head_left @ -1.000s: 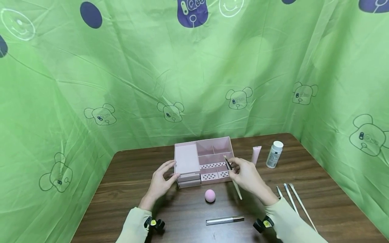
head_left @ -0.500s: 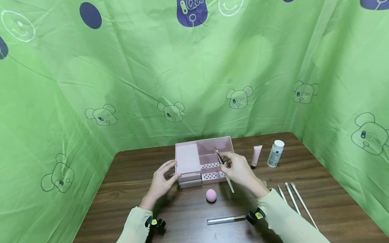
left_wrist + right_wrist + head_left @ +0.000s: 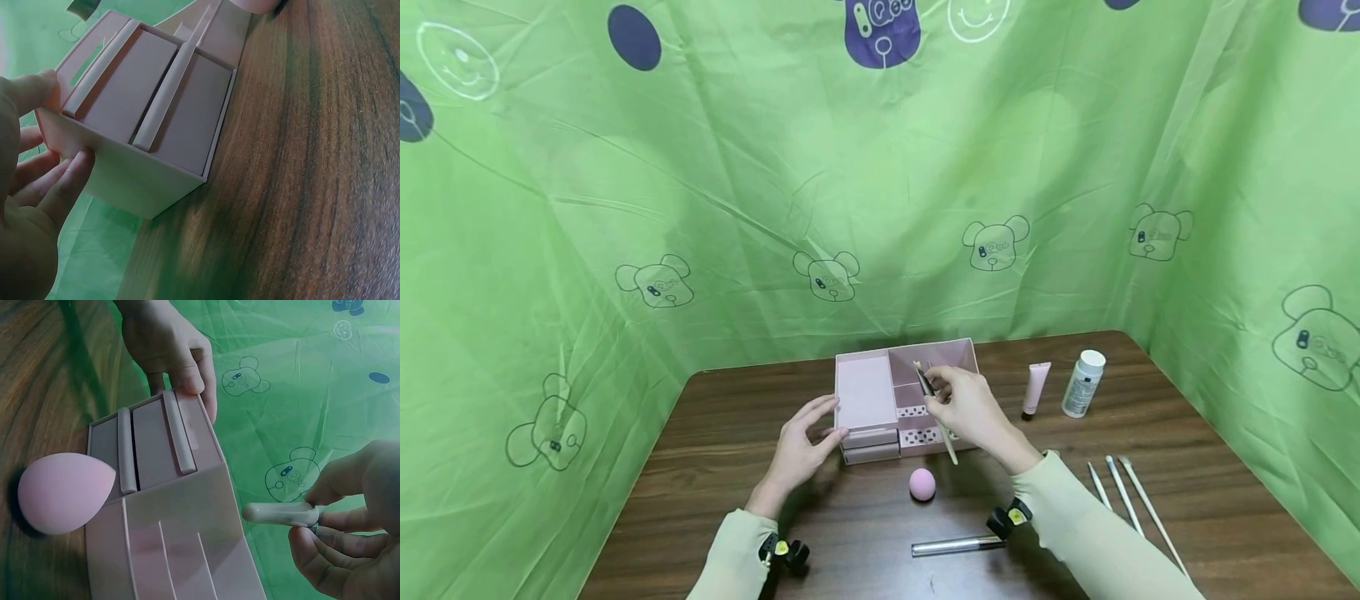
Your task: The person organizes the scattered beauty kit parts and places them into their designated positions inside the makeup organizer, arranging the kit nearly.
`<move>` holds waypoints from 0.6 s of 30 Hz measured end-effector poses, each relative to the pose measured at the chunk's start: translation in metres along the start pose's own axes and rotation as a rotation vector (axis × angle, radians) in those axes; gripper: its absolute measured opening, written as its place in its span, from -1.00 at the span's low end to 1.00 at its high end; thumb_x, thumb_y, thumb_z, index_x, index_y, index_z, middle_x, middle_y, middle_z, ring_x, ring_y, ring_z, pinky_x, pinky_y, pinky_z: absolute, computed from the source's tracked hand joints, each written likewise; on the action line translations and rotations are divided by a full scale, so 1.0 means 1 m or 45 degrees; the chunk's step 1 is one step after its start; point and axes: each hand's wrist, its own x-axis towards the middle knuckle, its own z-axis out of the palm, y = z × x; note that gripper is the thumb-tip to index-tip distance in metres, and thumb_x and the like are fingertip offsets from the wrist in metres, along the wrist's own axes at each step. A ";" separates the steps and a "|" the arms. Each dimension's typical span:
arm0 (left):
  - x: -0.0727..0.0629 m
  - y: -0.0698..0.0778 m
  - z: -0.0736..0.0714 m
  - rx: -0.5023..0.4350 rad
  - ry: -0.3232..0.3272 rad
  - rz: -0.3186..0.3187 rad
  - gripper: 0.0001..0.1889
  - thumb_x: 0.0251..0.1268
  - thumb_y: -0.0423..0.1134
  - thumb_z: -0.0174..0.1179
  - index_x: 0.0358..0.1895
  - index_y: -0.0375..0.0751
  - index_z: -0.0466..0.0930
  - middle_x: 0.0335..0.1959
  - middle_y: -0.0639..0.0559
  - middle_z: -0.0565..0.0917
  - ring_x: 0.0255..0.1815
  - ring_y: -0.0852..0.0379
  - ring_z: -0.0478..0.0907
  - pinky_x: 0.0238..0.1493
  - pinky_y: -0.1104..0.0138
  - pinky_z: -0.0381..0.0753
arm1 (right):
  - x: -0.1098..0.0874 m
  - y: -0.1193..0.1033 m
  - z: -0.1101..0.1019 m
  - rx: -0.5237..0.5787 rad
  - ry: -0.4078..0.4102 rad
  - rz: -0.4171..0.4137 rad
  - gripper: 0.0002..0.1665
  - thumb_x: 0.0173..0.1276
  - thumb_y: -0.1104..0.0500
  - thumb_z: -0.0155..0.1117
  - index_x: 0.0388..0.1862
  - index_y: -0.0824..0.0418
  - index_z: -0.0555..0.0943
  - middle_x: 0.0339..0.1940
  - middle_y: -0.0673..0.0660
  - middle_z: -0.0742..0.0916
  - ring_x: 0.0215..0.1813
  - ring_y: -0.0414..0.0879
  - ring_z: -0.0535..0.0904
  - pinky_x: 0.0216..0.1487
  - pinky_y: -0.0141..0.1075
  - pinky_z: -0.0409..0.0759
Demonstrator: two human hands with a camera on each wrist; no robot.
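Note:
My left hand (image 3: 801,446) holds the left front corner of a pink makeup organizer (image 3: 865,392), thumb on the front edge and fingers against the side wall (image 3: 134,172). Two drawers show shut on its left half, below a flat top; open compartments fill its right half. Above those compartments, my right hand (image 3: 970,408) pinches a makeup brush (image 3: 949,442) around its dark middle. Its pale handle slants down toward me, and its tip points up and away. In the right wrist view the rounded end of the handle (image 3: 278,514) juts from between thumb and fingers.
A pink makeup sponge (image 3: 922,484) sits just in front of the organizer. Closer to me lies a silver tube (image 3: 951,546). On the right stand a small pink squeeze tube (image 3: 1035,390) and a white bottle (image 3: 1084,383), with thin brushes (image 3: 1126,496) nearer. Green cloth (image 3: 737,208) hangs behind.
My right hand has carried the brush leftward, from the organizer's right edge to over its compartments. My left hand has stayed on the left corner.

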 end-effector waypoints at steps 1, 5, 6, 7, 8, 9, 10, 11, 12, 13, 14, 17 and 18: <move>0.001 0.004 0.000 0.000 -0.002 0.007 -0.49 0.14 -0.42 0.38 0.18 -0.48 0.51 0.22 -0.37 0.50 0.16 -0.28 0.52 -0.04 0.05 0.74 | 0.002 -0.001 0.000 0.005 -0.004 0.001 -0.62 0.06 0.31 0.35 -0.06 0.27 0.65 -0.34 0.06 0.76 -0.40 -0.27 0.61 -0.37 -0.49 0.67; 0.003 0.020 -0.004 -0.012 -0.008 0.022 -0.50 0.13 -0.47 0.37 0.16 -0.56 0.49 0.19 -0.46 0.49 0.14 -0.35 0.52 -0.05 0.11 0.75 | 0.007 -0.006 0.002 0.011 -0.012 0.012 -0.62 0.07 0.31 0.33 -0.06 0.26 0.65 -0.33 0.05 0.76 -0.39 -0.26 0.62 -0.35 -0.49 0.67; 0.003 0.023 -0.004 -0.011 -0.011 0.021 -0.50 0.13 -0.47 0.37 0.16 -0.56 0.49 0.19 -0.47 0.49 0.14 -0.35 0.52 -0.05 0.11 0.75 | 0.009 -0.007 0.002 0.008 -0.013 0.016 -0.61 0.07 0.30 0.33 -0.05 0.25 0.65 -0.33 0.05 0.76 -0.39 -0.26 0.62 -0.35 -0.49 0.67; 0.004 0.024 -0.005 -0.006 -0.013 0.019 -0.50 0.13 -0.47 0.37 0.15 -0.57 0.50 0.19 -0.47 0.49 0.13 -0.35 0.52 -0.05 0.11 0.75 | 0.010 -0.008 0.003 0.007 -0.014 0.017 -0.61 0.07 0.30 0.33 -0.05 0.25 0.65 -0.33 0.04 0.76 -0.39 -0.27 0.62 -0.34 -0.48 0.67; 0.004 0.026 -0.005 -0.001 -0.014 0.018 -0.50 0.13 -0.46 0.37 0.15 -0.56 0.50 0.19 -0.46 0.49 0.13 -0.34 0.52 -0.05 0.10 0.75 | 0.011 -0.009 0.003 0.006 -0.016 0.018 -0.61 0.07 0.29 0.33 -0.05 0.25 0.65 -0.32 0.04 0.77 -0.39 -0.27 0.62 -0.34 -0.48 0.68; 0.004 0.026 -0.005 0.004 -0.016 0.017 -0.50 0.13 -0.46 0.37 0.15 -0.56 0.50 0.19 -0.46 0.49 0.13 -0.34 0.52 -0.06 0.10 0.75 | 0.012 -0.010 0.003 0.006 -0.018 0.018 -0.61 0.08 0.28 0.34 -0.04 0.25 0.65 -0.32 0.04 0.77 -0.39 -0.28 0.62 -0.34 -0.47 0.68; 0.004 0.026 -0.005 0.011 -0.017 0.015 -0.50 0.13 -0.46 0.37 0.15 -0.56 0.50 0.19 -0.46 0.49 0.13 -0.34 0.53 -0.06 0.13 0.75 | 0.013 -0.011 0.004 0.006 -0.020 0.020 -0.61 0.08 0.28 0.34 -0.04 0.25 0.65 -0.32 0.04 0.77 -0.39 -0.28 0.63 -0.34 -0.47 0.68; 0.003 0.026 -0.005 0.015 -0.019 0.015 -0.51 0.13 -0.46 0.37 0.15 -0.56 0.50 0.19 -0.45 0.49 0.13 -0.34 0.53 -0.06 0.15 0.76 | 0.014 -0.012 0.004 0.006 -0.023 0.019 -0.61 0.09 0.27 0.34 -0.03 0.25 0.65 -0.31 0.04 0.77 -0.38 -0.28 0.63 -0.34 -0.47 0.68; 0.003 0.025 -0.005 0.020 -0.019 0.013 -0.51 0.13 -0.46 0.37 0.15 -0.56 0.50 0.19 -0.45 0.50 0.13 -0.34 0.53 -0.05 0.19 0.76 | 0.015 -0.013 0.004 0.008 -0.028 0.020 -0.61 0.09 0.27 0.34 -0.03 0.25 0.65 -0.31 0.05 0.77 -0.38 -0.28 0.63 -0.34 -0.47 0.68; 0.003 0.025 -0.005 0.023 -0.018 0.008 -0.51 0.13 -0.45 0.37 0.15 -0.55 0.50 0.19 -0.44 0.50 0.13 -0.33 0.53 -0.05 0.24 0.76 | 0.016 -0.014 0.005 0.012 -0.032 0.020 -0.61 0.10 0.27 0.34 -0.03 0.25 0.64 -0.30 0.05 0.77 -0.38 -0.28 0.63 -0.34 -0.47 0.68; 0.002 0.025 -0.005 0.019 -0.018 0.006 -0.51 0.13 -0.45 0.37 0.15 -0.55 0.50 0.19 -0.44 0.50 0.13 -0.33 0.53 -0.05 0.27 0.76 | 0.017 -0.015 0.005 0.014 -0.037 0.023 -0.61 0.10 0.27 0.34 -0.02 0.25 0.64 -0.30 0.05 0.77 -0.38 -0.28 0.63 -0.34 -0.47 0.68; 0.002 0.026 -0.005 0.011 -0.020 -0.010 -0.51 0.13 -0.45 0.37 0.15 -0.54 0.51 0.19 -0.44 0.50 0.13 -0.33 0.54 -0.03 0.36 0.74 | 0.020 -0.018 0.006 0.018 -0.045 0.031 -0.61 0.11 0.26 0.34 -0.02 0.24 0.64 -0.30 0.05 0.77 -0.37 -0.27 0.63 -0.33 -0.45 0.69; 0.002 0.027 -0.005 0.007 -0.020 -0.017 -0.51 0.14 -0.45 0.37 0.15 -0.54 0.51 0.19 -0.44 0.50 0.14 -0.33 0.53 -0.03 0.37 0.74 | 0.021 -0.019 0.006 0.017 -0.045 0.035 -0.60 0.11 0.26 0.35 -0.02 0.25 0.64 -0.30 0.05 0.77 -0.37 -0.26 0.63 -0.31 -0.43 0.69</move>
